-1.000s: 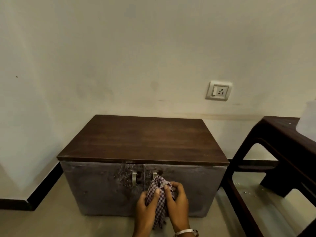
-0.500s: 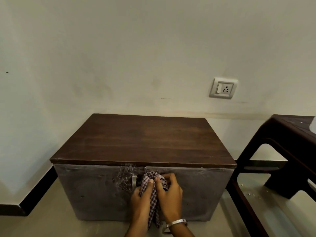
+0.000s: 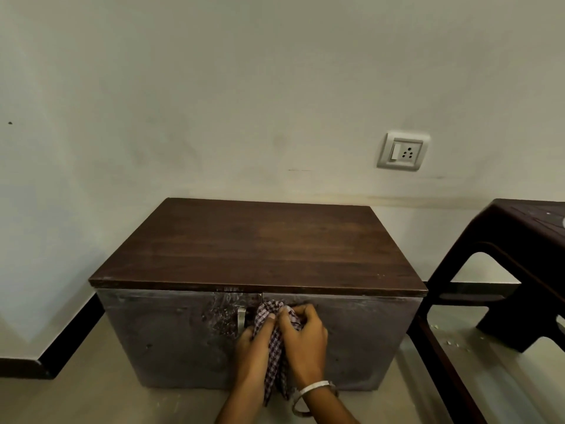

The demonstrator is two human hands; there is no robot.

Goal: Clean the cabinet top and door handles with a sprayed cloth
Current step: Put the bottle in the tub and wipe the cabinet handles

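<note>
Cloth bunched over the right door handle, both hands on it.
Soft, limp checked fabric, best taken in a wad: left hand and right hand are pinching it together at the cabinet front, six o'clock of the bare cabinet top; left handle uncovered, doors closed, contents unseen.

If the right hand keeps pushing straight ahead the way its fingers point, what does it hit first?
Probably the checked cloth bunched under the right hand, then the right door handle it seems to cover, on the cabinet front. Depth is unclear.
</note>
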